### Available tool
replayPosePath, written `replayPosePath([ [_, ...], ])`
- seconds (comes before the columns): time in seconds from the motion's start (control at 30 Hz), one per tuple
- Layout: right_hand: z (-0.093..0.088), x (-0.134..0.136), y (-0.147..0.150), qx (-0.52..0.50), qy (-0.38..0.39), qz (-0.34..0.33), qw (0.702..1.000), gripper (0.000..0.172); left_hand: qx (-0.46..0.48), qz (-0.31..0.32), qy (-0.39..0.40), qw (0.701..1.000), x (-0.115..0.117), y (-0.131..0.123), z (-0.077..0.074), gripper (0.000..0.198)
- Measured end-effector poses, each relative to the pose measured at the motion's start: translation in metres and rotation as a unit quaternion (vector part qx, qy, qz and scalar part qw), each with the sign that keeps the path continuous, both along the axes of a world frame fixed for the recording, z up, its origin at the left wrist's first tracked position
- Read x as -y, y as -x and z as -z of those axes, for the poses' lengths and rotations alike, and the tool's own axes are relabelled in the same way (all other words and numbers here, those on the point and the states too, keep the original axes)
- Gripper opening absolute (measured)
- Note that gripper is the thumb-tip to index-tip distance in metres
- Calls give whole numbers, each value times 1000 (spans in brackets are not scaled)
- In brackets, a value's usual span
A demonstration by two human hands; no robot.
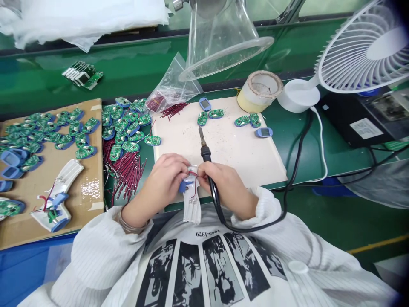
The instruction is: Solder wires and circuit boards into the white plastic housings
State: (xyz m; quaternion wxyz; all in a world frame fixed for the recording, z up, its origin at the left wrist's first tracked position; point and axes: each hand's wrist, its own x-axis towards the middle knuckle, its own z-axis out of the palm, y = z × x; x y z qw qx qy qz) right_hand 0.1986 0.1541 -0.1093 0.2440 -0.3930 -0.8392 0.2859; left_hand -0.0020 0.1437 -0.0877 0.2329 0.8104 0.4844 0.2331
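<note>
My left hand (164,179) is closed on a white plastic handle-shaped housing (192,204) with a blue part and red wires, held at the near edge of a cream work mat (236,149). My right hand (223,185) grips a black soldering iron (204,147) whose tip points away from me, while its fingertips pinch the red wires at the top of the housing. The iron's black cable loops down past my right sleeve.
Several green circuit boards (124,128) and red wires (128,172) lie left of the mat. A cardboard sheet (86,187) holds more boards and a finished white housing (59,200). A tape roll (260,89), a white fan (364,47) and a clear funnel hood (223,38) stand behind.
</note>
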Motion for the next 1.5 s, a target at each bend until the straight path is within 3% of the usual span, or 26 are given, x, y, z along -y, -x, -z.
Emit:
replayPosePath([
  [0.07,1,9,3,-27,10,-6,1000,10,78,-66,29,994,6,-3,4,15],
  [0.2,-3,20,-11,-53,-3,29,998,6,68,-155,29,985,15,-8,11,21],
  [0.3,-7,17,-40,-30,-65,77,994,3,55,-130,4,990,9,-2,12,23],
  [0.4,-2,6,-61,-19,-64,8,998,17,33,-53,6,998,-5,3,7,22],
  [0.5,11,-7,-61,-8,-67,-4,998,10,10,-6,49,999,-16,-1,2,19],
  [0.6,17,-15,-50,-7,-92,26,995,10,9,-5,97,995,-17,-12,0,19],
  [0.77,7,-13,-47,-54,-105,53,992,13,39,-6,99,994,-10,-21,4,14],
  [1.03,14,-20,-49,4,-72,30,997,14,57,-3,107,993,-7,-18,4,15],
  [1.13,14,-18,-52,-15,-54,33,998,22,61,-12,112,992,-6,-15,4,17],
  [1.4,14,-22,-45,-34,-42,-17,998,15,63,-11,121,991,-7,-26,-2,15],
  [1.5,10,-17,-43,-66,-43,6,997,17,65,-28,128,989,-6,-32,-6,15],
])
